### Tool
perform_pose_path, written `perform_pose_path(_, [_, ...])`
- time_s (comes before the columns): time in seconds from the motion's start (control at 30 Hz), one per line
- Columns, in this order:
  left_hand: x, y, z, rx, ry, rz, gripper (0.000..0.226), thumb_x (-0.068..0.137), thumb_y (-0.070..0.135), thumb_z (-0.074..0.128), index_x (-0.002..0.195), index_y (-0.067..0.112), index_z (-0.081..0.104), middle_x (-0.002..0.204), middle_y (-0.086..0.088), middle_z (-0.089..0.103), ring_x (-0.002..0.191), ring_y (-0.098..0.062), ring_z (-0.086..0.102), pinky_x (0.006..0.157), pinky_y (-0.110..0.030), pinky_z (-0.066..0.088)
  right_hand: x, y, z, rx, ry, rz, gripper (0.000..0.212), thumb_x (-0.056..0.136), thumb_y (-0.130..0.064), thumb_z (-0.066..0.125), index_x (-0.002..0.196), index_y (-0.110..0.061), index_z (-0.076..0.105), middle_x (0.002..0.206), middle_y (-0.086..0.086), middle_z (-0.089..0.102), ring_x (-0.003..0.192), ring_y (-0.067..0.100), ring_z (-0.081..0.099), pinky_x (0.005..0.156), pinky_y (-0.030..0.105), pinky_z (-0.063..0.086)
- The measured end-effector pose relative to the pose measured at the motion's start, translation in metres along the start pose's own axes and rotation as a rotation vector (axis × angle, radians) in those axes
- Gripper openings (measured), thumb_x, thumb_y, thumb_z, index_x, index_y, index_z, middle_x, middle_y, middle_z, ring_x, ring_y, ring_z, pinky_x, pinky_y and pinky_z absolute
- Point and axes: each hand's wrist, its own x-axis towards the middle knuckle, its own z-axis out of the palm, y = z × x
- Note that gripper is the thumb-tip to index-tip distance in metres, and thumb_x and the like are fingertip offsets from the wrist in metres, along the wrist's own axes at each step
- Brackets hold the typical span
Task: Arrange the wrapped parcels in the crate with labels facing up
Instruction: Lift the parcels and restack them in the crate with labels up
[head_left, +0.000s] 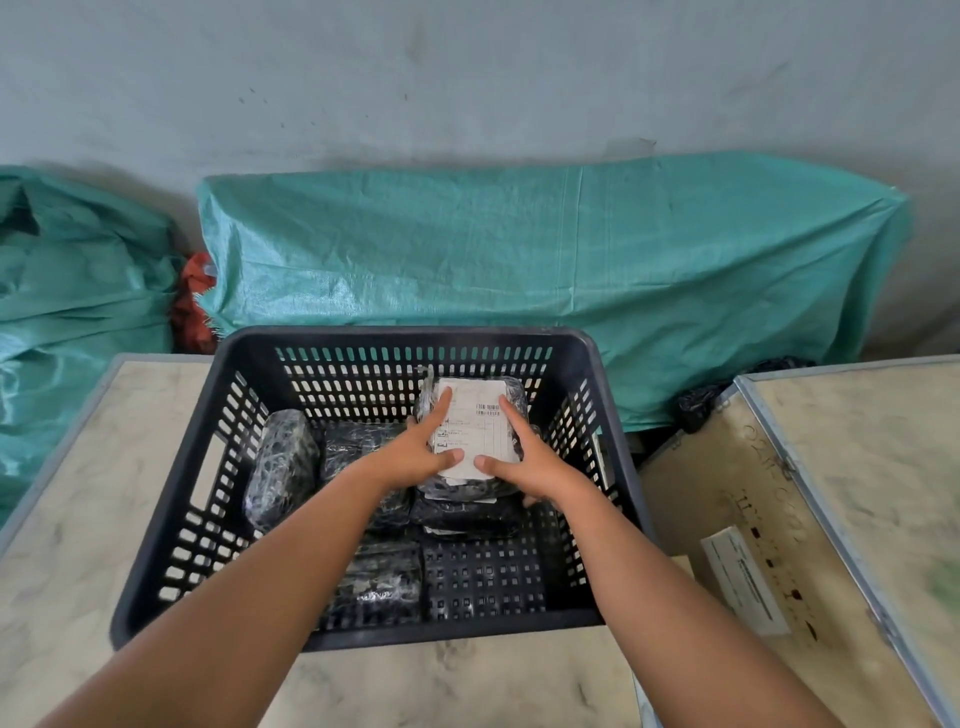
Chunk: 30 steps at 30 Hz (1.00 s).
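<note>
A dark slotted plastic crate (171, 525) stands on a pale table. Inside lie several parcels wrapped in black film. One parcel (480, 423) in the far right part of the crate shows its white label upward. My left hand (423, 452) and my right hand (522, 452) grip it from both sides, thumbs on the label's near edge. It rests above another dark parcel (467, 512). A parcel (280, 465) leans on edge at the left wall, and another (382, 584) lies near the front. Their labels do not show.
The pale marbled table (78, 519) carries the crate. A second pale box with metal edging and a white sticker (831, 493) sits at the right. Green woven sacks (519, 260) lean against the grey wall behind.
</note>
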Motion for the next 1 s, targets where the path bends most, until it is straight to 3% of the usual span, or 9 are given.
perform_pose_path(0.1, [-0.004,0.003,-0.003,-0.039,-0.007,0.003,0.099,0.094,0.036,0.069,0.152,0.060,-0.008,0.165,0.002,0.026,0.131,-0.020,0.049,0.108,-0.041,0.043,-0.003,-0.001,0.000,-0.008,0.006,0.004,0.103,0.086,-0.050,0.078,0.150,-0.069,0.000,0.168,-0.016,0.018,0.121,0.021,0.047,0.060,0.040,0.065])
perform_pose_path(0.2, [-0.008,0.003,0.002,-0.027,0.037,0.028,0.098,0.095,0.032,0.068,0.155,0.056,-0.006,0.164,0.002,0.026,0.101,-0.006,0.059,0.077,-0.021,0.052,-0.007,-0.004,0.003,-0.004,0.046,-0.011,0.103,0.086,-0.048,0.079,0.155,-0.064,0.003,0.162,-0.016,0.026,0.129,0.021,0.047,0.068,0.037,0.063])
perform_pose_path(0.3, [-0.019,0.006,0.013,-0.018,0.115,0.035,0.090,0.099,0.032,0.063,0.159,0.048,-0.003,0.165,0.002,0.024,0.109,-0.015,0.059,0.092,-0.033,0.053,-0.011,-0.008,0.009,-0.034,0.103,-0.034,0.103,0.087,-0.045,0.079,0.161,-0.050,0.008,0.168,-0.007,0.028,0.139,0.022,0.044,0.085,0.034,0.055])
perform_pose_path(0.4, [-0.033,0.008,0.014,0.044,0.136,0.043,0.084,0.101,0.035,0.059,0.161,0.039,0.000,0.165,0.001,0.025,0.119,-0.013,0.049,0.096,-0.025,0.044,-0.015,-0.013,0.013,-0.119,0.163,-0.022,0.099,0.088,-0.045,0.078,0.164,-0.038,0.015,0.167,0.007,0.031,0.146,0.031,0.040,0.116,0.045,0.039])
perform_pose_path(0.5, [-0.054,0.008,0.003,0.144,0.144,0.041,0.079,0.099,0.033,0.062,0.162,0.030,0.015,0.162,-0.002,0.033,0.133,-0.021,0.049,0.109,-0.037,0.039,-0.022,-0.020,0.017,-0.354,0.210,0.025,0.088,0.091,-0.048,0.073,0.164,-0.033,0.024,0.168,0.020,0.019,0.150,0.042,0.029,0.122,0.052,0.028])
perform_pose_path(0.6, [-0.088,0.005,-0.015,0.201,0.224,0.076,0.061,0.097,0.034,0.064,0.153,0.031,0.040,0.153,-0.005,0.049,0.106,-0.016,0.065,0.095,-0.037,0.052,-0.036,-0.031,0.025,-0.596,0.197,-0.059,0.067,0.091,-0.043,0.075,0.152,-0.033,0.051,0.173,0.010,0.010,0.155,0.044,0.013,0.122,0.062,0.020])
perform_pose_path(0.7, [-0.131,-0.004,-0.043,0.182,0.360,0.127,0.058,0.095,0.038,0.065,0.149,0.040,0.043,0.164,-0.001,0.027,0.111,-0.009,0.057,0.088,-0.019,0.052,-0.043,-0.044,0.041,-0.613,0.174,-0.211,0.049,0.091,-0.040,0.075,0.138,-0.033,0.064,0.171,0.006,0.020,0.157,0.038,0.013,0.122,0.064,0.018])
perform_pose_path(0.9, [-0.208,-0.033,-0.093,0.258,0.744,0.219,0.048,0.091,0.026,0.074,0.137,0.035,0.062,0.166,-0.012,0.022,0.153,-0.037,0.010,0.119,-0.057,0.023,-0.043,-0.085,0.090,-0.316,0.095,-0.404,0.037,0.091,-0.023,0.079,0.127,-0.020,0.072,0.160,0.015,0.044,0.151,0.026,0.037,0.119,0.031,0.026])
perform_pose_path(1.0, [-0.226,-0.058,-0.100,0.299,0.725,0.037,0.057,0.092,0.032,0.071,0.146,0.037,0.053,0.167,-0.019,0.009,0.151,-0.046,-0.006,0.117,-0.065,0.015,-0.032,-0.099,0.114,-0.379,0.034,-0.413,0.040,0.092,-0.022,0.079,0.131,-0.016,0.070,0.156,0.017,0.049,0.151,0.025,0.038,0.122,0.038,0.030])
